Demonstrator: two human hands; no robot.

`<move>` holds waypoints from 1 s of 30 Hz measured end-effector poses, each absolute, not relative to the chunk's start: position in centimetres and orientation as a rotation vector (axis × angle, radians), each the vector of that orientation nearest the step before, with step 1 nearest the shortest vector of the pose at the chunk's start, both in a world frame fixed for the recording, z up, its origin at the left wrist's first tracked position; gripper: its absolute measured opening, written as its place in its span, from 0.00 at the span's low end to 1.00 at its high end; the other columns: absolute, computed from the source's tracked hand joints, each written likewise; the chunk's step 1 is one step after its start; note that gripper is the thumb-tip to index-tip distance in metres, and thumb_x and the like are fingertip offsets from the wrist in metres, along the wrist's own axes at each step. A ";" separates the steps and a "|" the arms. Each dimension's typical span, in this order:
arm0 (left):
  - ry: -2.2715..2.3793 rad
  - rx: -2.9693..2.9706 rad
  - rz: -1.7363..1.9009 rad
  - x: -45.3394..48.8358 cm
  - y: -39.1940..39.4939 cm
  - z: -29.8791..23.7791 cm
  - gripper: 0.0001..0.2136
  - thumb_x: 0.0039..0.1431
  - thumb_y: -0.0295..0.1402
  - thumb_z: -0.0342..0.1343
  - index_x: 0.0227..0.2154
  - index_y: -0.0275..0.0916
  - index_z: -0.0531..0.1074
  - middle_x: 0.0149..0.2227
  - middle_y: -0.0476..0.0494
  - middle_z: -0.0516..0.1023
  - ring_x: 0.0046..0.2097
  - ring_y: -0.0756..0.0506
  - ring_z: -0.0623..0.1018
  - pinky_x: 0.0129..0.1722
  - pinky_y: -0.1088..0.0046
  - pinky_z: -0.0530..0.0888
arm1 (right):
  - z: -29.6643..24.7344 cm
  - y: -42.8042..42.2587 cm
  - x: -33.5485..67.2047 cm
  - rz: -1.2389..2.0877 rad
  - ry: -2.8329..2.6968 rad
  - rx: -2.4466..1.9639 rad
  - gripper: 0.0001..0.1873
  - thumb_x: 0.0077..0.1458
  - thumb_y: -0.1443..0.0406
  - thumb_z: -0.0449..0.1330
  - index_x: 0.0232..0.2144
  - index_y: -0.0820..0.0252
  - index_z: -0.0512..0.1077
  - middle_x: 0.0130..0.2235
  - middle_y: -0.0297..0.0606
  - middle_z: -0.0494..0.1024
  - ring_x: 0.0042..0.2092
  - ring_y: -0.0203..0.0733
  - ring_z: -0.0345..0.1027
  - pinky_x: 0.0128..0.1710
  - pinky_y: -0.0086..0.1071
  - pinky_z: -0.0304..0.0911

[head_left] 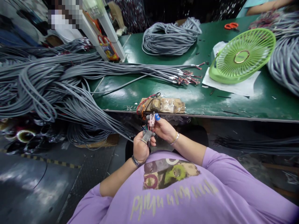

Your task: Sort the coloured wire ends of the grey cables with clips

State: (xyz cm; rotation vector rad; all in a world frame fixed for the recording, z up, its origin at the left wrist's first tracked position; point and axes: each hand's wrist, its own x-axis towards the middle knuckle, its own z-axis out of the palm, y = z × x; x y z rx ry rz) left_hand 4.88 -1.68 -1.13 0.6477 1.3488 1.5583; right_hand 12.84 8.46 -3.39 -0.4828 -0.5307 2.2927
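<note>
In front of my lap, my left hand (141, 148) is closed round the end of a grey cable; its thumb wears a grey cover. Thin coloured wires (145, 127) fan out of the cable end above that thumb. My right hand (164, 130) is close beside it, fingers pinched at the wires, with a blue finger cover (157, 117) and pale wrapping on the fingertips. Exactly which wire it grips is too small to make out. A bundle of grey cables (102, 116) slopes down from the left towards my left hand.
The green table (121, 88) has a taped wooden block (171, 105) at its front edge. Behind lie stripped cable ends (187, 77), a coiled cable (170, 39), a green fan (243, 57) and orange-handled scissors (231, 25). A white post (114, 34) stands left; another person's arm (268, 7) shows top right.
</note>
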 end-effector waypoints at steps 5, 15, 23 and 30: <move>1.356 0.666 1.573 4.9 -1.8 -1.1 0.12 0.50 0.40 0.62 0.24 0.35 0.73 0.18 0.50 0.74 0.18 0.54 0.71 0.17 0.80 0.69 | -3.1 8.3 13.1 2.353 -0.488 -0.505 0.19 0.54 0.50 0.61 0.33 0.61 0.75 0.29 0.35 0.75 0.27 0.32 0.63 0.23 0.24 0.58; 1.335 0.744 1.580 4.7 -2.7 -1.0 0.10 0.53 0.39 0.61 0.26 0.35 0.75 0.18 0.50 0.74 0.18 0.53 0.71 0.17 0.79 0.69 | -2.6 8.5 14.0 2.396 -0.507 -0.514 0.20 0.51 0.51 0.63 0.35 0.62 0.74 0.29 0.34 0.75 0.27 0.31 0.63 0.24 0.24 0.58; 1.324 0.690 1.622 4.8 -2.3 -0.6 0.11 0.51 0.39 0.61 0.26 0.35 0.75 0.18 0.50 0.74 0.18 0.53 0.71 0.17 0.80 0.68 | -2.9 8.3 14.1 2.143 -0.772 -0.562 0.19 0.48 0.51 0.65 0.30 0.63 0.73 0.27 0.33 0.72 0.26 0.29 0.58 0.24 0.24 0.56; 1.303 0.676 1.647 4.9 -1.9 -0.8 0.10 0.50 0.38 0.62 0.25 0.35 0.74 0.18 0.50 0.74 0.17 0.53 0.71 0.16 0.80 0.68 | -3.5 8.7 13.2 2.277 -0.757 -0.500 0.25 0.49 0.45 0.62 0.35 0.61 0.75 0.30 0.35 0.73 0.26 0.31 0.60 0.25 0.25 0.58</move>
